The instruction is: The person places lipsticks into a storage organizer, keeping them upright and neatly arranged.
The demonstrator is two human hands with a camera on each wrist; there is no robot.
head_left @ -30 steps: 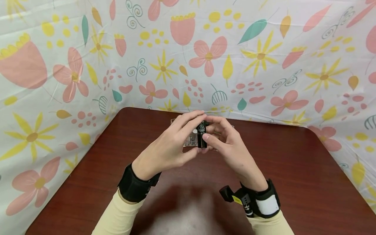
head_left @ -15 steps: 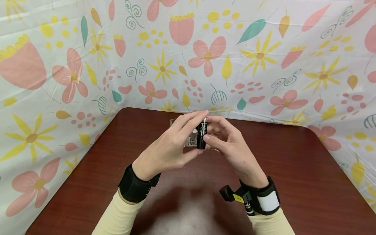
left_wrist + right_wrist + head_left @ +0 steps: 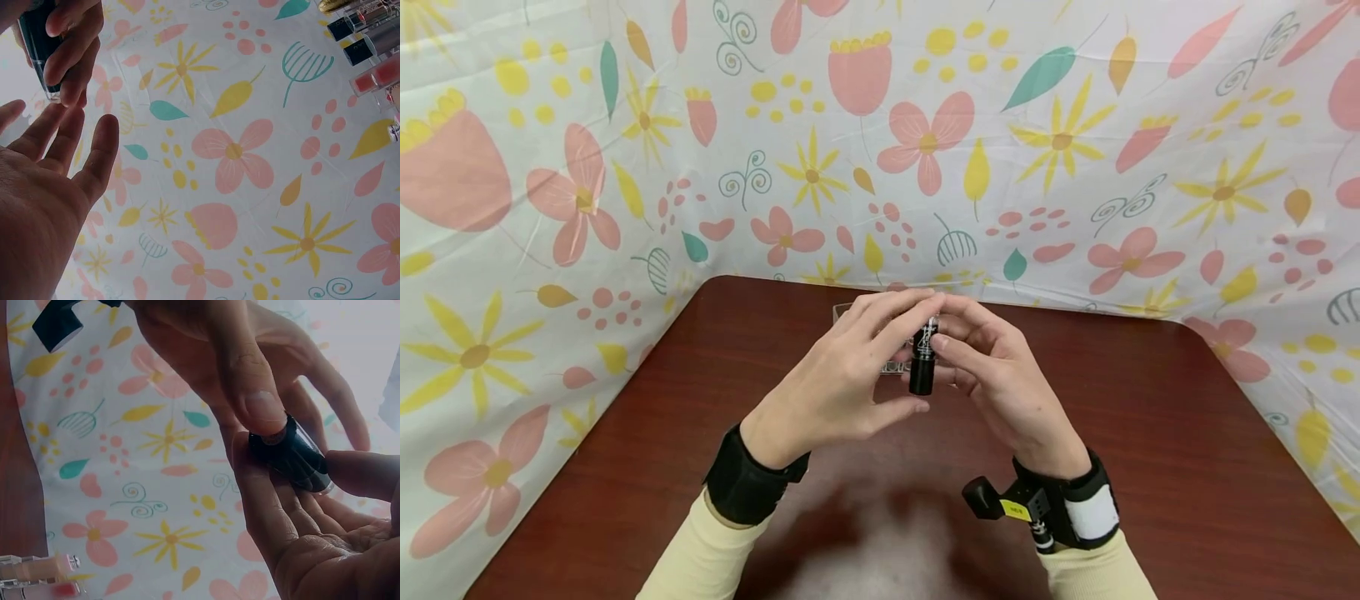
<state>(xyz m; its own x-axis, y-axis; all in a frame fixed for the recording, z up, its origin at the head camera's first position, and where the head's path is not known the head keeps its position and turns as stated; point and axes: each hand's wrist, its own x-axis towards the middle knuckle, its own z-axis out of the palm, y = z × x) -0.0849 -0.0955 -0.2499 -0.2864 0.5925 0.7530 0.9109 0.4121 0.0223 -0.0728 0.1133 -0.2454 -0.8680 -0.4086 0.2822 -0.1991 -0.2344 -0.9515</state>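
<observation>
A black lipstick (image 3: 922, 358) with white print and a clear end is held in the air over the table, its black end toward me. My right hand (image 3: 1000, 375) grips it, thumb on its side and fingers behind, as the right wrist view also shows. My left hand (image 3: 842, 375) is cupped at its left with loosely extended fingers. Those fingertips lie right at the clear end of the lipstick (image 3: 40, 44) in the left wrist view. The left thumb (image 3: 262, 409) overlaps the black end in the right wrist view, but shows a gap below it in the head view.
Behind the hands, a clear organizer box (image 3: 842, 311) stands on the dark red-brown table (image 3: 1150, 417), partly hidden. Several lip products (image 3: 375, 44) show at the left wrist view's upper right. Flower-printed cloth (image 3: 925, 150) walls the table's back and sides. Black straps (image 3: 752, 479) circle both wrists.
The lipstick has come slightly down and toward me and turned, so different print shows. My left thumb has moved off its lower end, while the right hand keeps its grip.
</observation>
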